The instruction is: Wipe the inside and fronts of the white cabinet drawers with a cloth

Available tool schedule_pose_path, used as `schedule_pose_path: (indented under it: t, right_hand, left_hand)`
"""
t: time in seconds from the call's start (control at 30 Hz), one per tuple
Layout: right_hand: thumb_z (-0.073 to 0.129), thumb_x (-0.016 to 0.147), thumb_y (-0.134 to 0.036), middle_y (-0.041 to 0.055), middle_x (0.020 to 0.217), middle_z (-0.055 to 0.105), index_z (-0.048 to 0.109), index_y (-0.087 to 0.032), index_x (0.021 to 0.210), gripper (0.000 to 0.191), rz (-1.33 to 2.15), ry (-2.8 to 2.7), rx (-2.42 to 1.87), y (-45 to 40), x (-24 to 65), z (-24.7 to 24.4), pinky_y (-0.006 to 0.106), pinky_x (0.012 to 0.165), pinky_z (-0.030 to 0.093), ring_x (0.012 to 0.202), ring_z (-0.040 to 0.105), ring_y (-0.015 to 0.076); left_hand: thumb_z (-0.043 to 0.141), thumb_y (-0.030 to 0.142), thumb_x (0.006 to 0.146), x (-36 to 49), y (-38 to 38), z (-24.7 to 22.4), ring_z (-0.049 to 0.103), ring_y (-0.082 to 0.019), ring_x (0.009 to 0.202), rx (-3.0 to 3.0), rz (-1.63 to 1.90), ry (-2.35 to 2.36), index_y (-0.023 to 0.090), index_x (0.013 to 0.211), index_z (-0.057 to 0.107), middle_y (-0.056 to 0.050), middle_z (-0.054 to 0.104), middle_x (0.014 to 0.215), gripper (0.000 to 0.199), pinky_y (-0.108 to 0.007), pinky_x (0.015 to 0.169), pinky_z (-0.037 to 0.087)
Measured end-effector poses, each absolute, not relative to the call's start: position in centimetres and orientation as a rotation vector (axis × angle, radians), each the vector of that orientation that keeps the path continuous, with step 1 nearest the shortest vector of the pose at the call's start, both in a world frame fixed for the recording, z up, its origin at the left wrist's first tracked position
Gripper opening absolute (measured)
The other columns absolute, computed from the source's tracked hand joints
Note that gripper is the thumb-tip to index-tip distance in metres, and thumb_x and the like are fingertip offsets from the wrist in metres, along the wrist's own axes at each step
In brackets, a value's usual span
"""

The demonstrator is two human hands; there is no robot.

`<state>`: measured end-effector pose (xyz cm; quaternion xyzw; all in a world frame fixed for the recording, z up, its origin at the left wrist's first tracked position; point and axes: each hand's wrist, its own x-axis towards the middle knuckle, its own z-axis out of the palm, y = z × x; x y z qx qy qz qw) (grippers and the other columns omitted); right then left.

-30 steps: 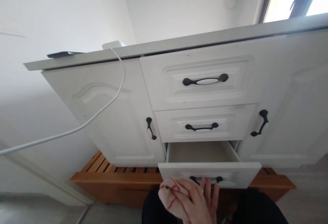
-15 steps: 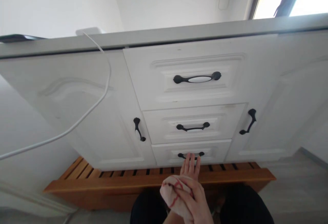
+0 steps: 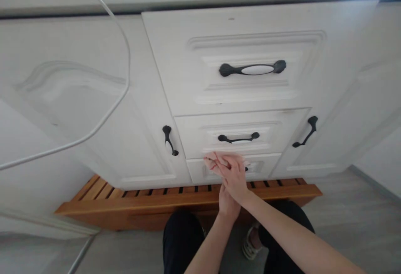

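Up swings the cloth (image 3: 214,161) to the bottom drawer (image 3: 262,167), pinched in the right hand (image 3: 234,178); left hand (image 3: 228,203) half hidden, grip unclear. Likely soft, light, best held by bunched folds.

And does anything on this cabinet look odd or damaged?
The cord hangs loose in front of the left door rather than tucked away. The middle drawer has a dark smudge near its top right; I can't tell if it's dirt or damage.
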<state>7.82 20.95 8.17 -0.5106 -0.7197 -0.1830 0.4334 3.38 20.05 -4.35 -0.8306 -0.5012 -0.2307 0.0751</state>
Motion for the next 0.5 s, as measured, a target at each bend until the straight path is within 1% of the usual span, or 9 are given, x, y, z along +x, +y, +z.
schedule_pose_path:
  t: [0.1,0.23,0.27,0.3,0.37,0.4,0.43,0.47,0.5]
  right_hand:
    - [0.061,0.092,-0.015,0.0055,0.118,0.063,0.065,-0.033,0.132,0.044,-0.588,-1.991,-1.147,23.4,7.0,6.9,0.040,0.100,0.045,0.111,0.049,0.0246]
    - [0.064,0.094,-0.024,0.0057,0.123,0.064,0.056,-0.028,0.144,0.051,-0.612,-2.070,-1.074,24.5,3.3,7.1,0.038,0.105,0.042,0.116,0.049,0.0238]
    - [0.064,0.094,-0.025,0.0058,0.124,0.064,0.054,-0.028,0.146,0.052,-0.608,-2.069,-1.072,24.6,2.2,7.2,0.038,0.105,0.042,0.116,0.049,0.0236]
    - [0.063,0.095,-0.026,0.0055,0.124,0.064,0.055,-0.028,0.145,0.051,-0.600,-2.074,-1.062,24.7,1.2,7.1,0.038,0.105,0.042,0.116,0.049,0.0233]
    - [0.061,0.096,-0.027,0.0038,0.126,0.064,0.060,-0.031,0.139,0.043,-0.563,-2.113,-1.038,25.0,-0.2,6.5,0.038,0.104,0.043,0.117,0.049,0.0226]
    - [0.059,0.098,-0.028,0.0023,0.128,0.064,0.062,-0.034,0.136,0.039,-0.538,-2.157,-1.028,25.1,-0.5,5.9,0.037,0.103,0.045,0.117,0.049,0.0220]
    - [0.057,0.099,-0.028,0.0007,0.130,0.063,0.063,-0.037,0.134,0.037,-0.514,-2.213,-1.016,25.3,-0.6,5.2,0.037,0.100,0.046,0.117,0.050,0.0215]
    - [0.054,0.100,-0.029,-0.0004,0.131,0.063,0.063,-0.040,0.132,0.035,-0.492,-2.277,-1.003,25.4,-0.6,4.5,0.036,0.097,0.048,0.116,0.050,0.0210]
    - [0.051,0.101,-0.029,-0.0006,0.131,0.063,0.063,-0.041,0.133,0.035,-0.477,-2.343,-0.986,25.5,-0.4,3.8,0.036,0.094,0.048,0.116,0.051,0.0206]
  left_hand:
    - [0.051,0.032,0.098,2.2,18.4,-5.1,0.054,-0.023,0.132,-2.496,-0.685,-1.497,0.027,0.153,0.040,-0.007,0.058,0.147,0.056,-0.042,0.114,0.045]
    - [0.054,0.024,0.093,0.6,13.0,-8.7,0.056,-0.021,0.130,-2.562,-0.609,-1.508,0.031,0.151,0.042,-0.002,0.058,0.147,0.061,-0.037,0.111,0.049]
    - [0.054,0.023,0.092,0.4,11.4,-10.0,0.053,-0.023,0.134,-2.598,-0.556,-1.549,0.030,0.153,0.040,-0.004,0.053,0.152,0.063,-0.037,0.110,0.050]
    - [0.053,0.022,0.091,0.2,9.8,-11.3,0.046,-0.026,0.141,-2.681,-0.456,-1.650,0.029,0.156,0.033,-0.005,0.043,0.159,0.068,-0.040,0.110,0.050]
    - [0.049,0.017,0.090,0.0,7.1,-13.7,0.027,-0.029,0.153,-2.853,-0.215,-2.012,0.031,0.158,0.026,-0.005,0.021,0.169,0.073,-0.047,0.114,0.045]
    - [0.048,0.013,0.089,-0.1,6.1,-14.8,0.019,-0.030,0.156,-2.945,-0.055,-2.208,0.031,0.158,0.027,-0.005,0.014,0.171,0.074,-0.051,0.116,0.041]
    - [0.050,0.010,0.086,-0.2,5.4,-15.6,0.018,-0.031,0.156,-3.011,0.110,-2.368,0.030,0.156,0.033,-0.006,0.012,0.171,0.075,-0.055,0.116,0.041]
    - [0.054,0.008,0.082,-0.4,5.0,-16.3,0.021,-0.033,0.155,-3.062,0.253,-2.484,0.029,0.152,0.041,-0.007,0.013,0.171,0.075,-0.057,0.115,0.041]
    - [0.059,0.007,0.077,-0.6,4.8,-16.8,0.027,-0.034,0.153,-3.110,0.361,-2.545,0.029,0.146,0.049,-0.008,0.017,0.170,0.073,-0.058,0.113,0.042]
